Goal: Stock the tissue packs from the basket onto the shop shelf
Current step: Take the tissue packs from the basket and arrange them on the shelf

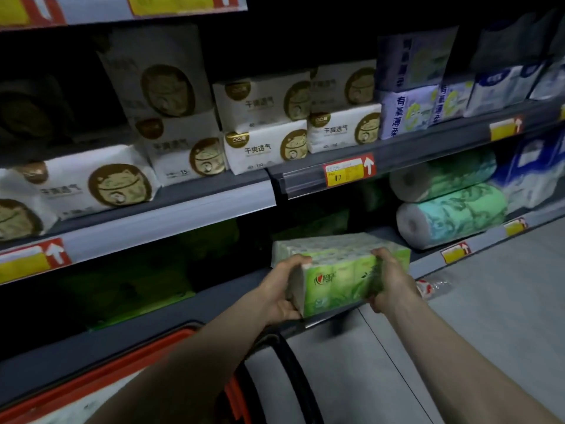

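Note:
A green and white tissue pack [339,270] is held at the front edge of the lower shelf [171,319]. My left hand [279,290] grips its left end and my right hand [389,278] grips its right end. The pack's far end reaches into the shelf opening. More green packs [122,286] lie dim in the shadow further left on that shelf. The red basket [101,381] with a black handle [298,377] sits at the bottom left, partly hidden by my left forearm.
The shelf above carries white packs with gold cat logos [263,148] and pale purple packs [406,111]. Green paper rolls [449,215] lie to the right of the held pack. Red and yellow price tags [348,172] line the shelf edges. Grey floor [489,316] lies to the right.

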Demonstrator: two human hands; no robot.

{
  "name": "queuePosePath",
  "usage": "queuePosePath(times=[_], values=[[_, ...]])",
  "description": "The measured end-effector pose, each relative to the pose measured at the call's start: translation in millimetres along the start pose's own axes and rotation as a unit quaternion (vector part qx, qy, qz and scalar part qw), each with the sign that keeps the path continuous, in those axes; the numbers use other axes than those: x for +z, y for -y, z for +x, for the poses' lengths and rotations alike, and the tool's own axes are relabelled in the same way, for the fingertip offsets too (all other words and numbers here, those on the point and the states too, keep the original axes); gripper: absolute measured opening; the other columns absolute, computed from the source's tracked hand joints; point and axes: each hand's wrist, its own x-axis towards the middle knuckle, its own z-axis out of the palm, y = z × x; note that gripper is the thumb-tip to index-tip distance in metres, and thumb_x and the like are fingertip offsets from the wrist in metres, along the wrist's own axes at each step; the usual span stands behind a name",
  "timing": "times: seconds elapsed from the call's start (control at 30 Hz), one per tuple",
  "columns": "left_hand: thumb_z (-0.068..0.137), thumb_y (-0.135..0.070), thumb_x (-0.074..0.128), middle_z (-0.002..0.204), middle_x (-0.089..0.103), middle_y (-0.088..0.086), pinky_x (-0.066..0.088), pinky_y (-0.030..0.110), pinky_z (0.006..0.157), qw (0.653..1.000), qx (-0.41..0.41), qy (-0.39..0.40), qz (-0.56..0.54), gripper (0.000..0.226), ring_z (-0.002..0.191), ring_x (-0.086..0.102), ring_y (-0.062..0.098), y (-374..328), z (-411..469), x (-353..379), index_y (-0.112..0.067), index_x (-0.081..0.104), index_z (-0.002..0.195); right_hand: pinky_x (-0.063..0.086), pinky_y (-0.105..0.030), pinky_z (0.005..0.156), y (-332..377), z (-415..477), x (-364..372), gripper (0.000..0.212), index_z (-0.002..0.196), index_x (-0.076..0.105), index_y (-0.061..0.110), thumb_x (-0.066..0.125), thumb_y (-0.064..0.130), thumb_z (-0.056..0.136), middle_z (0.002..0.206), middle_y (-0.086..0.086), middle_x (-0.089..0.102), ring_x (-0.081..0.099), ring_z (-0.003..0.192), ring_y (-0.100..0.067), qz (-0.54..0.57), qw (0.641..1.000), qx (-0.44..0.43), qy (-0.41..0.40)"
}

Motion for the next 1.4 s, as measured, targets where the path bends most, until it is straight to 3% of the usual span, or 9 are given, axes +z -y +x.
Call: queuePosePath(times=[0.13,0.2,0.4,0.53,0.7,0.87,1.07,1.3,1.4], values=[[0.089,-0.036,0.073,0.076,0.079,0.011,0.061,0.042,0.078,1.0,0.006,-0.001,-0.012,0.031,0.087,0.073,0.031,1,39,3,-0.008,0.069,0.1,0.064,-0.057,0.08,-19,61,8,0.118,0.124,0.051,0.021,0.092,0.064,0.022,0.118,-0.012,0.071,0.073,0.093,-0.037,0.007,0.997,-0.057,-0.056],[0.093,-0.035,0.068,0.069,0.078,0.01,0.059,0.038,0.068,1.0,0.003,-0.002,-0.031,0.028,0.079,0.072,0.028,2,53,7,-0.007,0.07,0.099,0.063,-0.055,0.085,-15,49,13,0.12,0.131,0.052,0.016,0.092,0.066,0.03,0.12,-0.011,0.068,0.071,0.096,-0.035,-0.007,0.995,-0.07,-0.066],[0.096,-0.031,0.059,0.081,0.079,0.014,0.055,0.044,0.086,0.997,-0.032,0.005,-0.064,0.03,0.089,0.069,0.033,10,81,0,-0.006,0.07,0.11,0.059,-0.049,0.1,-14,33,24,0.112,0.139,0.057,0.014,0.086,0.061,0.042,0.126,-0.01,0.072,0.071,0.109,-0.033,-0.051,0.991,-0.11,-0.058],[0.09,-0.031,0.071,0.099,0.068,0.012,0.055,0.048,0.09,0.997,-0.056,-0.036,-0.027,0.031,0.098,0.065,0.032,13,87,-18,-0.007,0.065,0.11,0.053,-0.053,0.109,-20,33,30,0.099,0.157,0.041,0.012,0.088,0.044,0.076,0.148,-0.013,0.059,0.061,0.128,-0.037,-0.081,0.992,-0.096,-0.002],[0.088,-0.026,0.077,0.121,0.063,0.012,0.055,0.053,0.096,0.997,-0.062,-0.039,0.001,0.028,0.106,0.066,0.032,16,91,-24,-0.017,0.063,0.111,0.056,-0.059,0.101,-46,105,20,0.121,0.153,0.04,0.037,0.076,0.077,0.045,0.156,-0.011,0.048,0.057,0.13,-0.041,-0.121,0.991,-0.053,0.015],[0.092,-0.013,0.075,0.112,0.056,0.012,0.058,0.055,0.092,0.995,-0.049,-0.059,-0.063,0.017,0.099,0.06,0.032,18,92,-23,-0.013,0.061,0.1,0.061,-0.05,0.067,-20,21,27,0.061,0.138,0.044,0.017,0.069,0.048,0.091,0.122,-0.017,0.055,0.062,0.095,-0.037,-0.072,0.994,0.049,0.059],[0.096,-0.011,0.065,0.108,0.049,0.011,0.053,0.062,0.099,0.987,-0.02,-0.068,-0.147,0.015,0.11,0.054,0.04,8,98,-22,-0.009,0.055,0.107,0.057,-0.063,0.098,-19,8,37,0.042,0.131,0.046,0.023,0.061,0.048,0.1,0.116,-0.012,0.051,0.057,0.119,-0.04,-0.062,0.989,0.046,0.123],[0.094,-0.008,0.063,0.103,0.045,0.012,0.051,0.056,0.104,0.978,0.007,-0.083,-0.189,0.01,0.096,0.049,0.032,1,122,-18,-0.011,0.054,0.092,0.053,-0.042,0.1,-28,18,59,0.049,0.135,0.053,0.021,0.063,0.053,0.098,0.12,-0.007,0.058,0.059,0.109,-0.023,-0.045,0.982,0.037,0.18],[0.093,-0.007,0.061,0.111,0.046,0.016,0.052,0.053,0.095,0.979,0.008,-0.076,-0.191,0.008,0.108,0.048,0.037,-3,127,-18,-0.011,0.054,0.092,0.049,-0.038,0.106,-32,24,67,0.045,0.123,0.058,0.019,0.063,0.055,0.097,0.111,-0.004,0.062,0.059,0.107,-0.02,-0.032,0.978,0.049,0.202]])
